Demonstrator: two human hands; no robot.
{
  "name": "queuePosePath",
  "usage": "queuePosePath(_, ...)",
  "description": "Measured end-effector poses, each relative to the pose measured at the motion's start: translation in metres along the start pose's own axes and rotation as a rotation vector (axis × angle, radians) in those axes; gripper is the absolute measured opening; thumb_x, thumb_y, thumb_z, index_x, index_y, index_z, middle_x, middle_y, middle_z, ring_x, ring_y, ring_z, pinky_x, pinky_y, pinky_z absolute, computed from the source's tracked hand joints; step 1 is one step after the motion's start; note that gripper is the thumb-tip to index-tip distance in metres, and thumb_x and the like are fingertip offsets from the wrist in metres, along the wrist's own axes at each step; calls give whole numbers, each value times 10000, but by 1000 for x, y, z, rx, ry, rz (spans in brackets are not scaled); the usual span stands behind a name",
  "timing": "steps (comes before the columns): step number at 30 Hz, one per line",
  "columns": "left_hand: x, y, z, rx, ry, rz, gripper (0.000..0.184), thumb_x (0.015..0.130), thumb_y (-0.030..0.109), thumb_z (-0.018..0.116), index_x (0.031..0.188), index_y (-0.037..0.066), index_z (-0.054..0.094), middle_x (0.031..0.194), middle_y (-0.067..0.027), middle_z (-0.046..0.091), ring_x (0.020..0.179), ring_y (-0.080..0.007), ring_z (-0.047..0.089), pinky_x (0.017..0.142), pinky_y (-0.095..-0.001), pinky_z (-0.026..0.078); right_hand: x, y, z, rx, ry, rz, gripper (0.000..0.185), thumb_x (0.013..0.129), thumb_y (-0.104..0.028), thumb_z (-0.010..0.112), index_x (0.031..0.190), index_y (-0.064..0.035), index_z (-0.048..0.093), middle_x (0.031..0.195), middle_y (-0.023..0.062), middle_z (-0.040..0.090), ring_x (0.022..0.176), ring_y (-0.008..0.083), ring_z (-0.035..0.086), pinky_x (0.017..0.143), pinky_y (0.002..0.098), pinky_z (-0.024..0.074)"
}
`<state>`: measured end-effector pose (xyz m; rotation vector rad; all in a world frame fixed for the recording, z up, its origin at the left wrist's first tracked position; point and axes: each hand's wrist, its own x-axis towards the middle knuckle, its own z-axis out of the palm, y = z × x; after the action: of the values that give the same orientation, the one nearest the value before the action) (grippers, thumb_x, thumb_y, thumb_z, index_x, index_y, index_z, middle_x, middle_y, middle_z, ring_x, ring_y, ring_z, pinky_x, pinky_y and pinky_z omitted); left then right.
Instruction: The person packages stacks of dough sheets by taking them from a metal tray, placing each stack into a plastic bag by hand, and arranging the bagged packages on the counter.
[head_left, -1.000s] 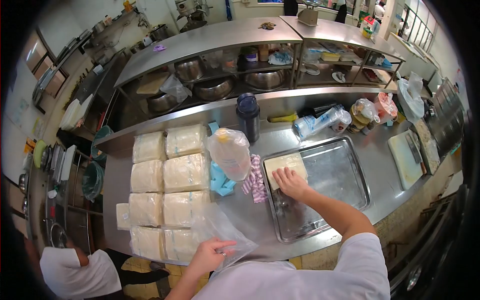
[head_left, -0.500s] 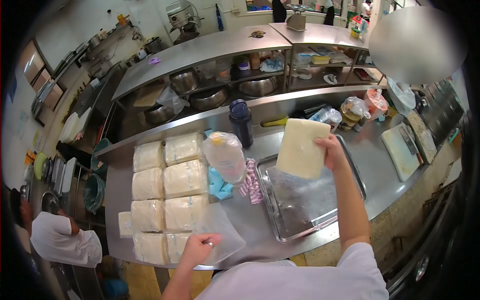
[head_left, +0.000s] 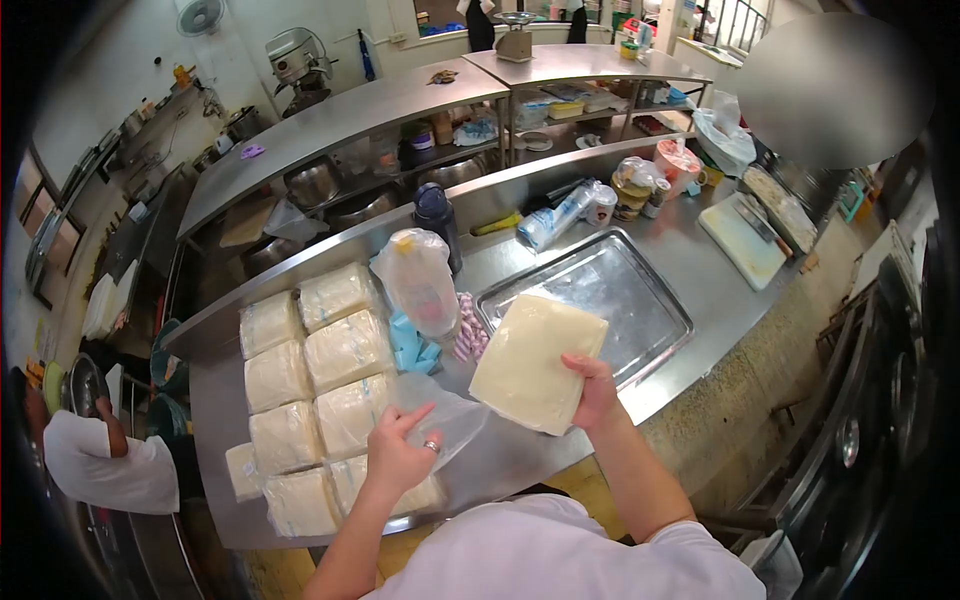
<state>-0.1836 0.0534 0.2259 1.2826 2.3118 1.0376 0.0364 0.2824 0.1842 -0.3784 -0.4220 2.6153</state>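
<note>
My right hand [head_left: 592, 392] grips the edge of a thick square stack of pale dough sheets [head_left: 535, 360], held tilted over the near left corner of a metal tray [head_left: 655, 335]. My left hand [head_left: 402, 448], with a ring on one finger, holds a clear plastic bag [head_left: 450, 410]; its index finger points along the bag toward the stack. The bag's mouth is hard to make out. Beside my left hand lie two rows of bagged pale stacks [head_left: 350, 345], and a small pale block [head_left: 243, 470] sits at their left.
A filled plastic bag [head_left: 418, 285], blue cloth [head_left: 410, 345], striped cloth [head_left: 470, 330] and dark bottle [head_left: 437, 220] stand behind. A cutting board with knives [head_left: 740, 240] lies at the right. Another person [head_left: 110, 460] works at the far left.
My right hand has brought the dough stack down and left, from above the tray toward the bag. My left hand's index finger has stretched out. The view has shifted.
</note>
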Motion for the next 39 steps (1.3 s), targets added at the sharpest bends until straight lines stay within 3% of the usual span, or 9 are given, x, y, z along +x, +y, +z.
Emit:
queuePosePath(2,-12,19,-12,-3,37,192,363,749,135,850,1108,129,802,888,-106,572,709,-238,579,642,-342,494,-14,21,20,-37,37,-37,564,912,-185,669,1424,-7,512,1334,182,644,1210,363,651,1045,548,522)
queuePosePath(5,-32,31,-15,-70,81,335,293,762,116,847,1052,114,810,852,-99,591,686,-224,579,605,-332,488,-33,50,45,-105,68,-74,555,912,-180,664,1416,-3,514,1315,177,652,1199,353,658,1037,543,529)
queuePosePath(11,-65,38,-8,-223,115,470,181,778,80,835,954,119,817,739,-64,590,598,-196,582,532,-315,490,-62,106,77,-165,125,-141,517,924,-178,637,1399,-11,520,1284,161,659,1167,334,667,1028,517,530)
queuePosePath(15,-79,31,-14,-169,105,549,152,786,125,823,935,145,805,779,-34,627,598,-210,640,521,-344,533,-80,136,96,-106,105,-178,470,931,-144,651,1370,-20,539,1243,141,669,1135,306,678,980,469,559)
queuePosePath(26,-98,28,-22,-74,117,713,139,750,111,796,886,131,777,771,-28,609,588,-215,650,505,-341,527,-105,164,107,-151,112,-286,440,954,-133,618,1369,-12,535,1253,144,658,1153,304,666,1000,460,546)
queuePosePath(32,-89,38,-15,-168,120,734,193,712,36,787,891,106,776,762,-37,599,589,-214,642,524,-347,530,-103,149,97,-123,101,-317,439,958,-127,611,1371,0,530,1268,153,651,1158,319,662,1005,478,544)
queuePosePath(35,-81,47,-4,-370,153,616,194,740,9,792,918,85,784,766,-41,597,578,-169,597,521,-305,488,-103,129,91,-89,135,-283,467,948,-162,610,1381,-7,524,1280,157,652,1165,326,663,1021,492,531)
queuePosePath(39,-75,52,7,-486,5,332,136,839,43,791,974,52,790,796,-14,601,639,-93,528,558,-246,419,-112,96,82,-98,174,-305,470,941,-180,610,1373,-10,538,1285,163,659,1178,331,661,1038,505,520)
